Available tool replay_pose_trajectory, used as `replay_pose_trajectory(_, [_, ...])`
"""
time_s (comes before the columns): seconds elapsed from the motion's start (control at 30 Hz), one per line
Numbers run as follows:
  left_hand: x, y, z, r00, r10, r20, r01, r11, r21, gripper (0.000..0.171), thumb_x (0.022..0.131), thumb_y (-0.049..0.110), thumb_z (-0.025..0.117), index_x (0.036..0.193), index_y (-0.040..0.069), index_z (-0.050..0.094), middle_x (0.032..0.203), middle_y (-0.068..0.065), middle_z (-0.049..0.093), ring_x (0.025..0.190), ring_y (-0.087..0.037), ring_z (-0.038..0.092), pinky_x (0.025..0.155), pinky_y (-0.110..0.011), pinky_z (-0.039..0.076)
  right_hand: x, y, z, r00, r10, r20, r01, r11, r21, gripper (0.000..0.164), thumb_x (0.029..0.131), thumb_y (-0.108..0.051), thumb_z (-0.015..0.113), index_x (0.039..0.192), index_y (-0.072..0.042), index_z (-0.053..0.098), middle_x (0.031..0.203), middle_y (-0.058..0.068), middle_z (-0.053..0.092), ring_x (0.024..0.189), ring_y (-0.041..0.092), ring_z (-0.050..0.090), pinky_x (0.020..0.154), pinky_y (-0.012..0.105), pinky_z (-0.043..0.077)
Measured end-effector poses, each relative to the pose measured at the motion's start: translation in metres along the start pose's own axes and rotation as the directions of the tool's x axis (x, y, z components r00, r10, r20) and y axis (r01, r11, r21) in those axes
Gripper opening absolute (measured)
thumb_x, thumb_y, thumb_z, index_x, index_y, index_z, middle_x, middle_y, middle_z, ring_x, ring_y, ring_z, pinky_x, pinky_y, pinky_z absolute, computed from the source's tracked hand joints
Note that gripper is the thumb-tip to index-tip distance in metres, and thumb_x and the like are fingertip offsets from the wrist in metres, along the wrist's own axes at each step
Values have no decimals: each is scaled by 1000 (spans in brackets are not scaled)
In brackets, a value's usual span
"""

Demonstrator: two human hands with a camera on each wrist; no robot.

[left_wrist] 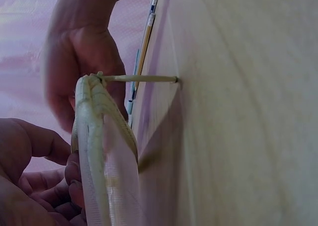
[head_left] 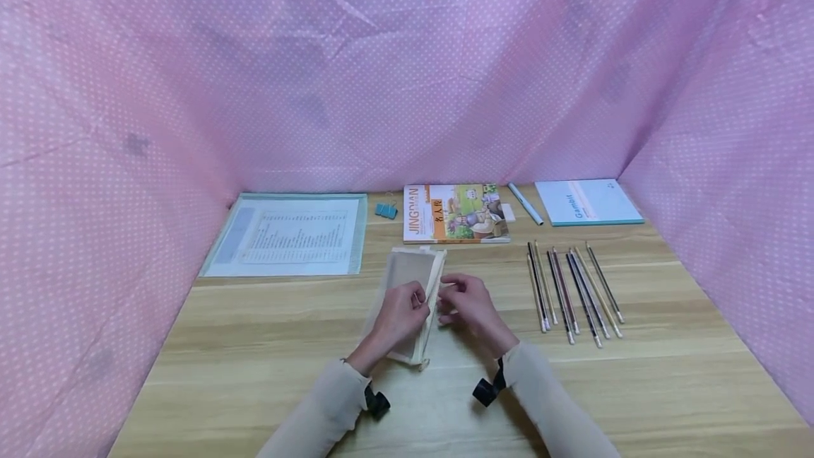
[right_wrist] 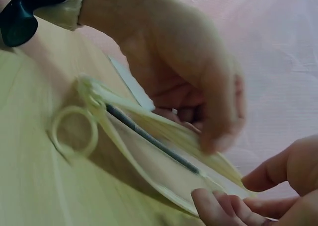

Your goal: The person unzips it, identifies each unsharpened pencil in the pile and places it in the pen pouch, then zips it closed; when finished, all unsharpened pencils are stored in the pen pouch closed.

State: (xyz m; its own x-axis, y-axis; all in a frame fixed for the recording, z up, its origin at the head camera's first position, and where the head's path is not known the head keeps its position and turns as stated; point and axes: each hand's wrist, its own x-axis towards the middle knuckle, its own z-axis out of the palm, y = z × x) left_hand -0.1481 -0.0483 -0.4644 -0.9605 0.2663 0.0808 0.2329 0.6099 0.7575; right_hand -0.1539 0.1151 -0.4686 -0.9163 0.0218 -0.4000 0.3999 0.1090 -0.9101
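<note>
A cream-edged mesh zip pouch (head_left: 410, 267) is tilted up on the wooden table between the hands. My left hand (head_left: 399, 313) grips its long zip edge, thumb on one side and curled fingers behind. At the same edge, farther along, the right hand (head_left: 469, 306) has its bent fingers on the pouch (right_wrist: 164, 191). Seen from the right wrist, the mouth gapes and a dark narrow strip shows along the inside; I cannot tell what it is. A small cord loop (right_wrist: 74, 131) hangs from one end. Several pencils (head_left: 572, 295) lie right of the right hand.
Behind the pouch lies an illustrated book (head_left: 454, 214), with a blue binder clip (head_left: 386, 210) to its left. A light blue pen (head_left: 525, 203) and a pale blue notebook (head_left: 588, 202) are farther right. A document folder (head_left: 289, 235) sits at back left. Pink dotted cloth (head_left: 407, 69) encloses the table.
</note>
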Motion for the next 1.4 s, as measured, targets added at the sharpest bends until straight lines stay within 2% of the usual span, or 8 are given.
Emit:
replay_pose_trajectory(0.33, [0,-1,1,1000,20,-17,-20,999,27,8,77,-1,64,74,6,62,60,0,55,55,-8,45,49,-18,35,-13,-11,-81,982,-174,-77,162,977,-142,42,96,-6,56,136,5,53,109,16,65,87,13,66,79,34,61])
replay_pose_trajectory(0.7, [0,-2,1,1000,22,-13,-21,1000,15,8,79,-1,64,74,6,61,59,1,53,53,-6,44,48,-18,34,-21,-11,-179,940,-296,-172,248,935,-254,44,96,-3,56,136,15,48,89,-14,62,81,-6,62,76,28,61])
replay_pose_trajectory(0.8, [0,-2,0,999,28,-17,-28,999,17,9,78,-1,64,73,5,61,59,1,53,53,-6,44,47,-18,34,-20,-8,-202,936,-302,-181,231,915,-331,45,96,-4,56,136,16,47,91,-12,63,81,-8,62,75,26,61])
replay_pose_trajectory(0.93, [0,-2,0,999,35,-19,-35,999,19,10,78,-2,64,73,5,61,59,0,54,52,-6,44,47,-17,33,-17,-4,-229,939,-306,-157,210,872,-443,48,96,-5,58,137,18,45,105,16,68,79,-10,59,73,25,60])
replay_pose_trajectory(1.03, [0,-2,0,999,37,-20,-36,999,25,10,78,-2,64,72,6,61,59,0,54,53,-7,44,48,-18,34,-14,-1,-245,948,-292,-131,183,830,-527,50,95,-7,60,136,19,45,120,36,61,79,-8,60,72,25,60])
replay_pose_trajectory(1.13, [0,-2,0,999,27,-20,-27,999,31,10,78,-1,64,72,6,61,59,0,54,54,-7,44,49,-18,34,-11,2,-255,956,-270,-116,152,792,-591,48,94,-7,62,132,19,49,123,39,59,79,-1,64,69,26,60])
replay_pose_trajectory(1.27, [0,-3,0,1000,26,-17,-26,999,34,10,78,0,63,72,7,61,59,1,54,54,-7,44,49,-18,34,-6,5,-262,961,-262,-92,141,745,-652,43,91,-6,64,124,19,54,113,36,65,78,8,67,65,25,58])
replay_pose_trajectory(1.4, [-1,-2,1,999,36,-17,-35,999,30,10,78,-1,63,72,6,61,59,1,54,54,-7,44,49,-18,34,0,8,-264,958,-279,-63,146,667,-730,39,88,-6,65,119,17,59,104,31,69,77,12,66,65,25,54])
